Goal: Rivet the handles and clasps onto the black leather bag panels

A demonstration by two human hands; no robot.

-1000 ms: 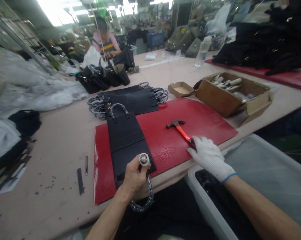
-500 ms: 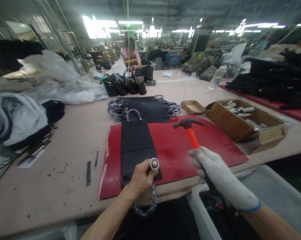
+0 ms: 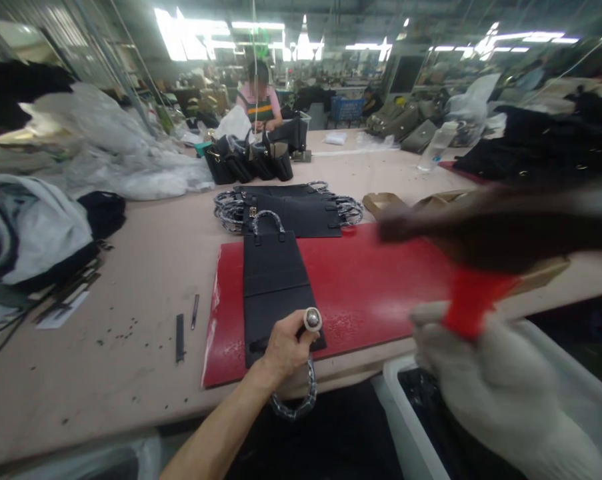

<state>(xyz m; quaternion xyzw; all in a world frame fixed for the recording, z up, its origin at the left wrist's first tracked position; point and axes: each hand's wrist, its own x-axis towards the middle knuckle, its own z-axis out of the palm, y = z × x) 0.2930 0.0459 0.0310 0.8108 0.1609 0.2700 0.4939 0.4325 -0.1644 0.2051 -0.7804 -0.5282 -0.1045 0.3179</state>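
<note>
hammer [image 3: 485, 233] raised high, right hand [image 3: 501, 393] lifted

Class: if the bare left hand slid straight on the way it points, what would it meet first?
Most likely the black bag panel on the red mat: the left hand sits at its near edge, gripping a metal-topped tool. Depth is unclear.

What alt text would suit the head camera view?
A bare left hand holds a round-topped metal tool upright on a black bag panel lying on a red mat, while the gloved right hand holds a blurred red-handled hammer raised.
</note>
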